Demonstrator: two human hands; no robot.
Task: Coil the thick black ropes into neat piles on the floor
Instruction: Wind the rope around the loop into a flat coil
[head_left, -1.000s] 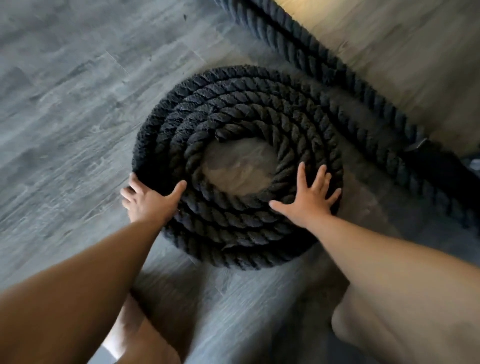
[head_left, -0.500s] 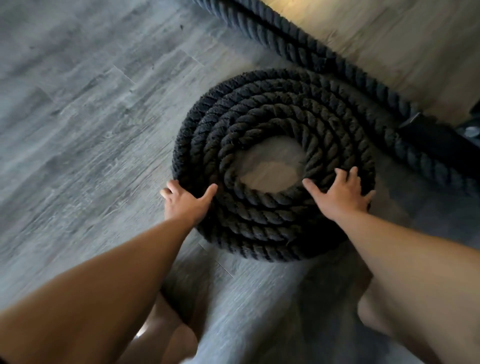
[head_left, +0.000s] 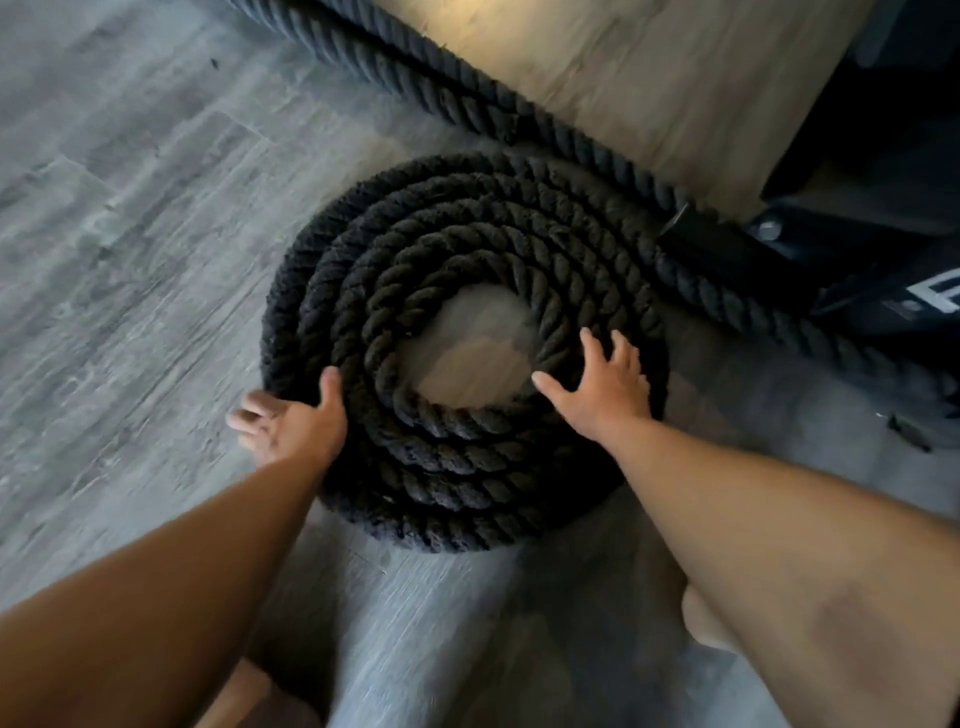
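Fingers (head_left: 245, 417) of the left hand (head_left: 291, 428) lie loosely spread against the outer wall of the rope coil (head_left: 467, 457) at about 8 o'clock on the ring, with the thumb laid over the top turn and nothing pinched. On the right hand (head_left: 602, 387) the fingers (head_left: 592, 345) are straight and splayed. They rest flat on the top turns at about 4 o'clock, point toward 12 and hold nothing. The coil sits on the grey floor (head_left: 130, 234) dead ahead, between both hands, with bare floor showing through its open centre. The uncoiled run of rope (head_left: 467, 106) lies beyond the coil, its long axis slanting from 11 o'clock to 4 o'clock across the view. It seems to meet the ring around 2 o'clock, near a dark equipment base (head_left: 857, 218). The free length is therefore at the far right, so I judge the right hand the nearer one to draw it in, while the left steadies the near-left edge
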